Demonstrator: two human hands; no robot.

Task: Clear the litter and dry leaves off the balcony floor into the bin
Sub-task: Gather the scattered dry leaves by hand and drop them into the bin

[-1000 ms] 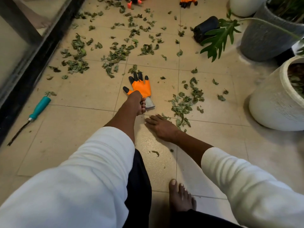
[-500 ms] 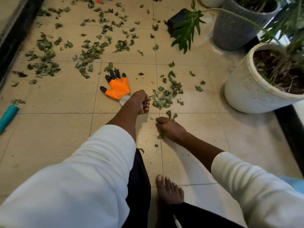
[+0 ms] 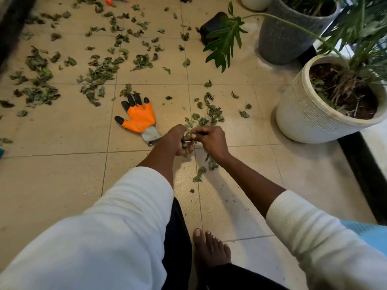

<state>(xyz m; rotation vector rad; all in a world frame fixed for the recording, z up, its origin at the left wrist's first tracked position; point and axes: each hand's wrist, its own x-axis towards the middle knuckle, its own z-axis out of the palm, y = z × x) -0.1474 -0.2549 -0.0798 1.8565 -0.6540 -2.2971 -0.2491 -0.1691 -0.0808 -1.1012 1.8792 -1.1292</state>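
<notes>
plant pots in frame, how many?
3: ribbed white pot at right with soil and a plant; grey textured pot behind it; smooth white pot at the top edge, mostly cropped. More may lie out of frame.

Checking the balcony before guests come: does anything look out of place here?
Yes. Dry leaves lie scattered across the tiles, and an orange glove lies flat on the floor beside the left hand.

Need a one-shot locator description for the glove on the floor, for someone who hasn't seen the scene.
Start at the white ribbed pot on the right and look left across the tiled floor, past the two hands. The glove lies flat beside the left hand. It is the only bright orange thing among dull green leaves, with black fingertips and a grey cuff.
</notes>
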